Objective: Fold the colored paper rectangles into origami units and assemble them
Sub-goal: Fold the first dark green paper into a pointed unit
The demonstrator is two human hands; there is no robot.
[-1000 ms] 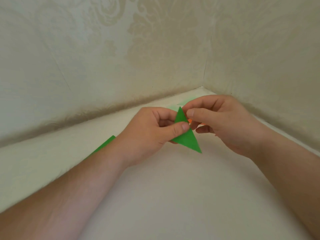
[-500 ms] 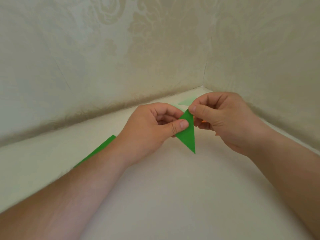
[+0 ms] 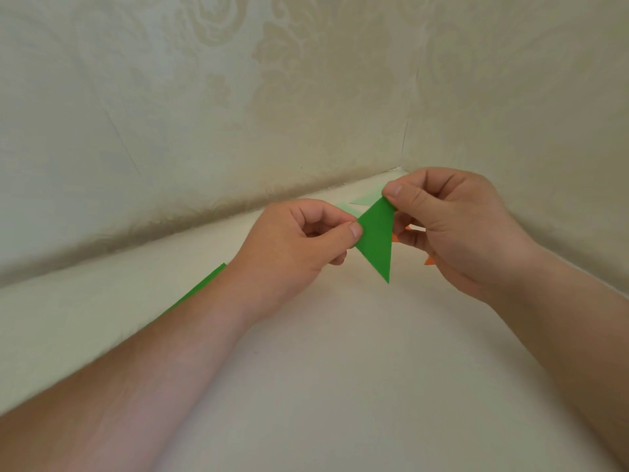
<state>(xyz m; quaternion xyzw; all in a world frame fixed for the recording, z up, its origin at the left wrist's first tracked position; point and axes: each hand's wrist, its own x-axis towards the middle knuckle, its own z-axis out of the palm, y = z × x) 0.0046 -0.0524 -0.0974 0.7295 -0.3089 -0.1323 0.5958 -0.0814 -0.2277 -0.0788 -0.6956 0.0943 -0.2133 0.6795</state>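
Head view: the left hand (image 3: 299, 243) pinches the left corner of a green folded triangle (image 3: 376, 238) between thumb and forefinger, the other fingers curled under. The right hand (image 3: 452, 226) pinches the triangle's top corner in the same way, thumb on the near face. The piece hangs in the air between the two hands, above the surface near its far right corner, with its long sharp point aimed down.

As a judgement, this unit looks nearly or fully folded: it is a clean triangle with crisp edges, though whether a last crease remains cannot be told. Small orange paper tips (image 3: 429, 261) show beside and under the right hand; what they belong to is hidden. A flat green paper strip (image 3: 200, 287), seemingly unfolded, lies on the surface behind the left forearm, toward the left edge. Pale green paper (image 3: 362, 200) lies flat at the far corner behind the hands. So more folding and any assembly probably remain.

The green paper is thin, matte and evenly coloured, stiff enough to hold its shape unsupported. The surface (image 3: 340, 386) is plain, off-white and smooth. The walls (image 3: 204, 114) behind carry a faint embossed floral pattern in cream.
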